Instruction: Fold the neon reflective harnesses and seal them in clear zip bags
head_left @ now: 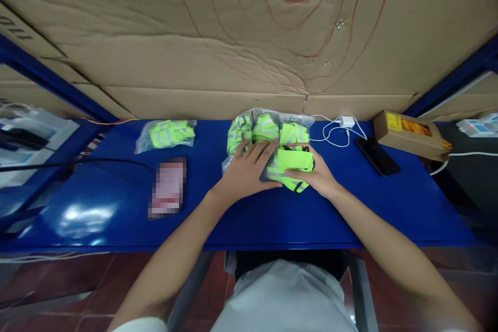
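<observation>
My right hand (319, 174) grips a folded neon-yellow bundle (295, 161) with grey reflective strips and black clips, perhaps a reflective vest or straps. Its thumb lies across the bundle's front. My left hand (249, 168) rests palm down with fingers stretched and apart, over clear plastic and against the bundle's left side. Just behind both hands lie several similar neon rolls (265, 127) inside clear plastic bags, side by side. The left palm and fingers hide part of the plastic below them.
A bagged neon bundle (171, 134) and a pixelated phone-like item (168, 188) lie left on the blue table (241, 223). To the right are a white charger with cable (346, 122), a black phone (377, 155) and a cardboard box (412, 135). A cardboard wall (155, 62) stands behind.
</observation>
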Available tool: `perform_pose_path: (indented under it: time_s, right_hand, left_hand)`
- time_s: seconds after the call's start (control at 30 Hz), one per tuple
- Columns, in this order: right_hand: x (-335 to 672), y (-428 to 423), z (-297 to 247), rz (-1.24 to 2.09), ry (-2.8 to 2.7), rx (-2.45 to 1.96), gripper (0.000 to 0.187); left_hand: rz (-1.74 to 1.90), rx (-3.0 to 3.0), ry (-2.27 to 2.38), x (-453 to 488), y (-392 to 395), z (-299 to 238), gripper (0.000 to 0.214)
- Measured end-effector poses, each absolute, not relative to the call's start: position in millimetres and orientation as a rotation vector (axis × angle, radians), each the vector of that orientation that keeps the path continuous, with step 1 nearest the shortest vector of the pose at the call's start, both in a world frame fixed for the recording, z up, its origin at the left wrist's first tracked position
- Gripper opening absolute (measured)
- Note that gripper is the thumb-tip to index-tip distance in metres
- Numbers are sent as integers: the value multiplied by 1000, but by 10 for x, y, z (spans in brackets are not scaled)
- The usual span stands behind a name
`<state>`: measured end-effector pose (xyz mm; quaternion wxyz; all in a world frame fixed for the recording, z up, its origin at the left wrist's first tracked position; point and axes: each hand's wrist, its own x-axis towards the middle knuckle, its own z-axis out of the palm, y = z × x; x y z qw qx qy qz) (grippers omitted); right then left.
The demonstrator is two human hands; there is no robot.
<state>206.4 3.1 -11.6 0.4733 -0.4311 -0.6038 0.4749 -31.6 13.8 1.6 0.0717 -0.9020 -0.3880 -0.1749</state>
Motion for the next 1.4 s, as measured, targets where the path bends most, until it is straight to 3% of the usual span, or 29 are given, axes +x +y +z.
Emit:
perform_pose_path:
  time_s: [0.23, 0.53, 0.83, 0.97, 1.17, 1.4]
  right_hand:
    - [2001, 64, -169, 1321, -1483, -1067, 55]
    - [2020, 79, -233, 1377, -1425, -1114, 53]
    - [2029, 39, -161, 1324, -1574, -1106, 33]
    - [2004, -10, -155, 1058, -1801, -1025, 36]
    - [1985, -17, -217, 915, -1813, -975, 45]
    - [1938, -68, -191, 965, -1726, -1092, 28]
  left_hand:
    - [-402, -2803, -1025, -278, 111, -31, 125]
    - [-433, -2793, -1008, -253, 71, -5, 119]
    - [-502, -2895, -978, -210, 69, -92, 133]
    - [-564, -2903, -978, -211, 110, -145, 137]
    - [-600, -2806, -1028, -217, 160, -240, 126]
    - [-390, -2744, -885, -153, 55, -166, 105]
